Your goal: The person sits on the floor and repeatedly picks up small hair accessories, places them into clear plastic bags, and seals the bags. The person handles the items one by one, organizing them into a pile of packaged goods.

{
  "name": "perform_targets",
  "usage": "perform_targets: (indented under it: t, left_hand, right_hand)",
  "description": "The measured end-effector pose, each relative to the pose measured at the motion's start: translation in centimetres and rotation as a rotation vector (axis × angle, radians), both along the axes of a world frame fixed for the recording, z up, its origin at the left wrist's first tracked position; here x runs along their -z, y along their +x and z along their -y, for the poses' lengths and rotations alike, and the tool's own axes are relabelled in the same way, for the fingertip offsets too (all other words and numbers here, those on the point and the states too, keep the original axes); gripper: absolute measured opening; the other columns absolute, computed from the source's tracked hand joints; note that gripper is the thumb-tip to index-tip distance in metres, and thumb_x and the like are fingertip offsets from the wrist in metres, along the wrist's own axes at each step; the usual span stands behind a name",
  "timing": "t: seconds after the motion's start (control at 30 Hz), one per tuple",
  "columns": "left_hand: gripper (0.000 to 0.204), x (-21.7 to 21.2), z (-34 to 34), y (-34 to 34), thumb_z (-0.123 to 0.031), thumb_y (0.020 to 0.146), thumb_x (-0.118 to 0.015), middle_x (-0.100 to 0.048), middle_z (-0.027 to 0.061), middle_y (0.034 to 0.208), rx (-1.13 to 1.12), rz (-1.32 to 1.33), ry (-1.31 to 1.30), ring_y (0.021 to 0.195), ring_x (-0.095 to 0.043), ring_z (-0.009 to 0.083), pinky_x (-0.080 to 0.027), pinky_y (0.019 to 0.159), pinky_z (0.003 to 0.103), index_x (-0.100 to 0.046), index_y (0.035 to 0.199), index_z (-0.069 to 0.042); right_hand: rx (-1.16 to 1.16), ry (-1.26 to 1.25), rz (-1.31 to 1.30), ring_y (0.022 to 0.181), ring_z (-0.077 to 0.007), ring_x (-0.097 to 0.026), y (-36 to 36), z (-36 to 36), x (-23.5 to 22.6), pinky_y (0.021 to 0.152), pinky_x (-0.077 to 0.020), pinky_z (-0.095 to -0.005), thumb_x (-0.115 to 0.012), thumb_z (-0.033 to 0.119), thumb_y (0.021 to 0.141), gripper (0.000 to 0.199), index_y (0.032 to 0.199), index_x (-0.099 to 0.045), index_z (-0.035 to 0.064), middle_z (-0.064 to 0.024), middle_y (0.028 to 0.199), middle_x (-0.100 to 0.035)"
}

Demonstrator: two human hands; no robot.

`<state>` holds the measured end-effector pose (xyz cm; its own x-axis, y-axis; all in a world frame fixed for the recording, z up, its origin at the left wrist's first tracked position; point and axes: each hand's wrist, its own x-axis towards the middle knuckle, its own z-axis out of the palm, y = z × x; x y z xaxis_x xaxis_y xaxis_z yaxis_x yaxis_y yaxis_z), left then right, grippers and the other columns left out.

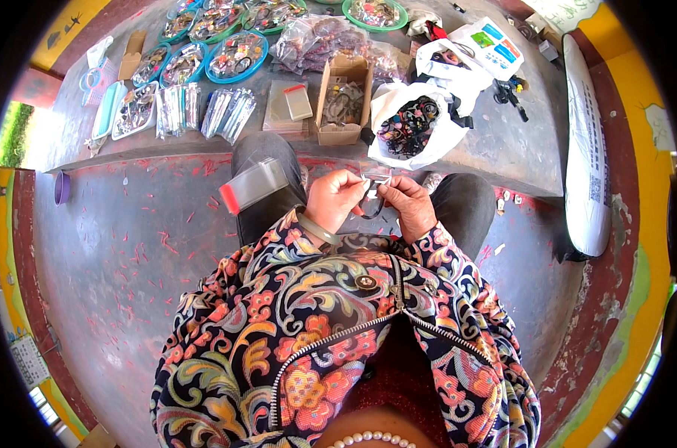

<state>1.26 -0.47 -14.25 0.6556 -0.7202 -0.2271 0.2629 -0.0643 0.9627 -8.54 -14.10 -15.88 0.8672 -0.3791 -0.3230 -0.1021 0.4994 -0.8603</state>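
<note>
Centrally, L hand and R hand faced each other btwn knees, wrists angled inward, fingers curled. Fingertips of both pinched sm. clear plastic; dark band hung just below, btwn hands.

Soft daylight fills the space around us, strongest at the left, where the opening washes out pale. The grey floor carries a bluish sheen, and clear plastic bags glint. Shadows are faint. The painted wall bows toward black corners. The hands look fairly crisp; the small item between them reads poorly.
</note>
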Motion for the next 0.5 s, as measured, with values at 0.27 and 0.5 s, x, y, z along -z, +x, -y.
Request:
perform_targets:
  t: [0.27, 0.5]
  left_hand:
    - [0.012, 1.0, 0.2, -0.2, -0.013, 0.082, -0.058, -0.058, 0.0003, 0.070, 0.084, 0.091, 0.010, 0.058, -0.050, 0.0037, -0.041, 0.051, 0.020, -0.057, 0.080, -0.001]
    - [0.023, 1.6, 0.0, 0.0, -0.020, 0.083, -0.057, -0.057, 0.0026, 0.062, 0.250, 0.238, 0.157, 0.057, -0.050, 0.0046, -0.042, 0.050, 0.022, -0.059, 0.077, 0.002]
  right_hand:
    - [0.055, 0.072, 0.022, 0.063, -0.0061, -0.047, 0.0, -0.1, 0.3, 0.061, -0.0375, -0.0202, -0.062, 0.007, 0.077, 0.003, 0.076, -0.059, 0.0059, 0.0029, 0.070, -0.057]
    - [0.112, 0.158, -0.002, 0.062, -0.0058, -0.046, 0.1, 0.1, 0.0, 0.061, -0.0375, -0.0207, -0.062, 0.009, 0.077, 0.004, 0.077, -0.059, 0.0071, 0.0034, 0.070, -0.056]
